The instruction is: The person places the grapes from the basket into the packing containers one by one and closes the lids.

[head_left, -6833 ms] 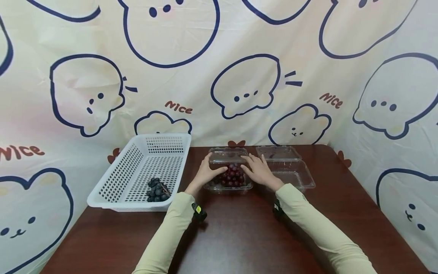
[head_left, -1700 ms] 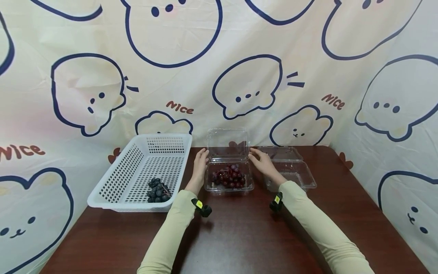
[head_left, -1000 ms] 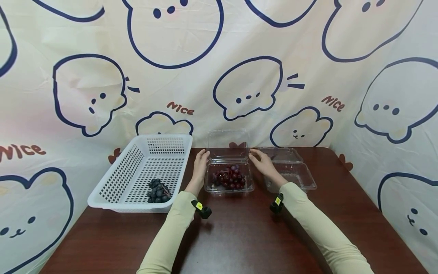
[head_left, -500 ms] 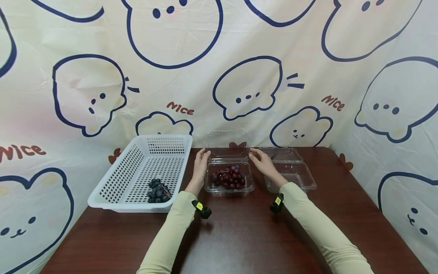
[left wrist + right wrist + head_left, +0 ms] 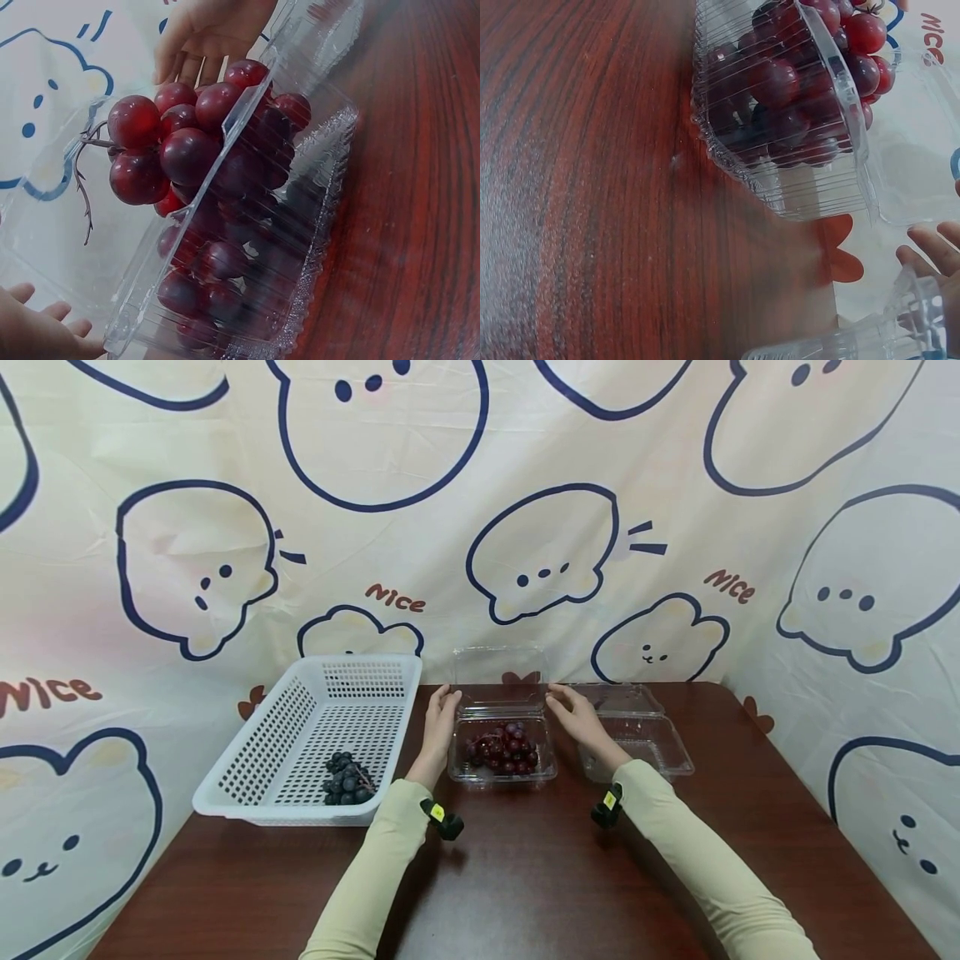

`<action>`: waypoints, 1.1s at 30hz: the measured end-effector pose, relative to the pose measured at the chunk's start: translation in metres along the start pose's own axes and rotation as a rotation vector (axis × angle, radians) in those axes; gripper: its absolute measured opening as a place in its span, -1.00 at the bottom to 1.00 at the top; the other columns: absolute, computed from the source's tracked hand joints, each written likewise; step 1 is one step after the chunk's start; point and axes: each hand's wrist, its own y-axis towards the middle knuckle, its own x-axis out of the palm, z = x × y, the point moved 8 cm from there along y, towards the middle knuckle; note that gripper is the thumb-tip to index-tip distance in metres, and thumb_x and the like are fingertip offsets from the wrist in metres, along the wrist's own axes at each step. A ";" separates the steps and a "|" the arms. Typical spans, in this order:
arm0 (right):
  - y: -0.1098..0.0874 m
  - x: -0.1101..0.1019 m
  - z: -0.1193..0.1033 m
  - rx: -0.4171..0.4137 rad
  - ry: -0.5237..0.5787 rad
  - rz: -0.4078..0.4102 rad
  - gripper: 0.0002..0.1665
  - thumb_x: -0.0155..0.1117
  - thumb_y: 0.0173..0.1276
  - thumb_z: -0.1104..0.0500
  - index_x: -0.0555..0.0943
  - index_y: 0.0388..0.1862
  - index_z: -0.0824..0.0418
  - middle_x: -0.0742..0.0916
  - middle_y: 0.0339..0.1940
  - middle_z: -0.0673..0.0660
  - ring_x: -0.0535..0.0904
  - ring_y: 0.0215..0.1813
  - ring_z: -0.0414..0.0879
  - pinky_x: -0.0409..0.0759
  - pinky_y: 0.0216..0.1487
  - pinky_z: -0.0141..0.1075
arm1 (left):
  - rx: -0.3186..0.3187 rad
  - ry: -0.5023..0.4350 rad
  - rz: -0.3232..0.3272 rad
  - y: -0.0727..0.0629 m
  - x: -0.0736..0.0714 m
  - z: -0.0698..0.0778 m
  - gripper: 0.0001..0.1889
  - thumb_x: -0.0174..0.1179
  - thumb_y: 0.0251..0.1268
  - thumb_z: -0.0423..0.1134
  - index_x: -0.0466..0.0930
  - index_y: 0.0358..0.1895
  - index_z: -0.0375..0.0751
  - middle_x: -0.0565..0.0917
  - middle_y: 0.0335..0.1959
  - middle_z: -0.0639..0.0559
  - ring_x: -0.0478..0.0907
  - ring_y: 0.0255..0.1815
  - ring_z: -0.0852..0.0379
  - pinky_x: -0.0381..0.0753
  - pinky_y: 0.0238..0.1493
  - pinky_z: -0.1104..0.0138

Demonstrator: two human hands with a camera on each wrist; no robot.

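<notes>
A clear plastic clamshell box (image 5: 459, 773) holds a bunch of red grapes (image 5: 508, 748), which rises above the rim in the left wrist view. Its lid (image 5: 480, 662) stands tilted up at the back. My left hand (image 5: 438, 724) is at the box's left rear corner, fingers fairly straight beside the lid. At the opposite corner my right hand (image 5: 579, 720) has its fingertips close to the lid's right edge. Neither hand's fingers curl round anything; in the right wrist view the right hand's fingers (image 5: 930, 251) are extended.
A white perforated basket (image 5: 225, 785) with dark grapes (image 5: 347, 779) stands to the left. Right of the grape box, a second clear clamshell (image 5: 678, 760) lies with its lid folded back. A patterned cloth (image 5: 420, 552) hangs behind the dark wooden table (image 5: 517, 877).
Earlier both hands were over the red grapes and the lid lay low behind; since then the lid has come up and the hands have moved to its sides. Over the last second almost nothing moves.
</notes>
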 end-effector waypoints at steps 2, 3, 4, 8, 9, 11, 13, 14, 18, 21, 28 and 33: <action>0.000 0.000 0.001 0.002 0.005 0.003 -0.45 -0.03 0.46 0.01 0.31 0.33 0.25 0.51 0.21 0.30 0.40 0.24 0.17 0.41 0.16 0.05 | 0.002 -0.002 0.004 0.000 0.000 0.000 -0.42 -0.07 0.40 -0.03 0.10 0.40 -0.15 0.21 0.37 -0.19 0.17 0.37 -0.07 0.16 0.34 0.04; 0.001 0.000 0.001 0.004 0.006 0.006 -0.45 -0.02 0.46 0.01 0.31 0.33 0.25 0.51 0.21 0.30 0.41 0.23 0.17 0.42 0.16 0.05 | 0.000 -0.002 0.003 0.001 0.000 0.000 -0.43 -0.07 0.40 -0.04 0.10 0.40 -0.14 0.20 0.38 -0.19 0.16 0.38 -0.07 0.16 0.35 0.03; 0.000 -0.001 0.001 0.007 0.008 0.007 -0.45 -0.03 0.46 0.01 0.31 0.33 0.24 0.51 0.21 0.30 0.41 0.23 0.17 0.42 0.16 0.05 | -0.002 -0.001 0.002 0.001 0.000 0.000 -0.42 -0.07 0.40 -0.04 0.10 0.40 -0.15 0.20 0.38 -0.19 0.15 0.38 -0.08 0.16 0.35 0.03; 0.000 -0.002 -0.001 0.009 0.013 0.013 -0.44 -0.03 0.46 0.00 0.31 0.34 0.24 0.51 0.21 0.29 0.42 0.21 0.16 0.43 0.14 0.04 | 0.003 0.012 0.015 0.006 0.000 -0.007 -0.42 -0.06 0.38 0.01 0.11 0.40 -0.10 0.19 0.38 -0.16 0.15 0.38 -0.05 0.17 0.35 0.05; 0.000 -0.002 -0.002 0.009 0.013 0.015 -0.44 -0.03 0.46 0.00 0.31 0.34 0.24 0.51 0.21 0.29 0.43 0.21 0.16 0.43 0.14 0.04 | 0.006 0.014 0.015 0.005 0.001 -0.006 -0.41 -0.07 0.38 0.01 0.10 0.40 -0.11 0.19 0.39 -0.16 0.15 0.39 -0.06 0.17 0.34 0.04; -0.001 -0.003 -0.003 0.007 0.016 0.018 -0.44 -0.03 0.46 0.00 0.31 0.33 0.24 0.51 0.21 0.29 0.43 0.21 0.15 0.43 0.14 0.04 | 0.011 0.013 0.019 0.005 0.001 -0.005 -0.41 -0.06 0.38 0.01 0.11 0.40 -0.11 0.19 0.39 -0.16 0.16 0.38 -0.05 0.18 0.34 0.06; -0.001 -0.003 -0.004 0.005 0.020 0.018 -0.44 -0.03 0.46 -0.01 0.31 0.33 0.24 0.50 0.21 0.29 0.42 0.21 0.16 0.42 0.15 0.04 | 0.017 0.015 0.020 0.004 0.001 -0.004 -0.40 -0.06 0.37 0.02 0.10 0.40 -0.11 0.19 0.39 -0.16 0.16 0.38 -0.06 0.19 0.34 0.06; -0.001 -0.003 -0.004 0.005 0.021 0.019 -0.44 -0.03 0.46 -0.01 0.32 0.33 0.24 0.50 0.21 0.29 0.42 0.21 0.16 0.42 0.15 0.04 | 0.020 0.016 0.020 0.004 0.001 -0.003 -0.40 -0.06 0.37 0.03 0.10 0.40 -0.11 0.19 0.39 -0.16 0.16 0.38 -0.06 0.19 0.33 0.05; -0.001 -0.003 -0.004 0.000 0.022 0.017 -0.44 -0.04 0.46 0.00 0.31 0.33 0.25 0.49 0.22 0.30 0.41 0.23 0.16 0.40 0.17 0.05 | 0.024 0.023 0.021 0.003 0.000 -0.003 -0.40 -0.06 0.36 0.05 0.11 0.39 -0.08 0.19 0.39 -0.15 0.16 0.38 -0.06 0.19 0.33 0.03; 0.000 -0.004 -0.004 -0.003 0.022 0.022 -0.44 -0.04 0.46 0.00 0.32 0.32 0.26 0.49 0.23 0.29 0.41 0.23 0.16 0.39 0.19 0.04 | 0.029 0.021 0.019 0.003 0.000 -0.003 -0.40 -0.06 0.36 0.05 0.12 0.39 -0.08 0.19 0.39 -0.15 0.16 0.38 -0.06 0.19 0.33 0.02; 0.002 -0.004 -0.002 0.010 0.038 0.030 -0.44 -0.03 0.46 -0.01 0.32 0.32 0.26 0.49 0.22 0.28 0.40 0.24 0.15 0.37 0.21 0.04 | 0.040 0.009 0.024 0.002 0.001 -0.001 -0.41 -0.06 0.38 0.03 0.11 0.39 -0.10 0.20 0.38 -0.16 0.17 0.37 -0.06 0.22 0.31 0.02; 0.003 -0.004 -0.002 0.018 0.041 0.029 -0.42 -0.04 0.46 -0.02 0.31 0.33 0.26 0.47 0.25 0.27 0.37 0.27 0.15 0.35 0.24 0.03 | 0.039 0.016 0.027 0.003 0.000 0.000 -0.42 -0.07 0.39 0.02 0.12 0.39 -0.11 0.21 0.37 -0.16 0.18 0.36 -0.07 0.21 0.31 0.02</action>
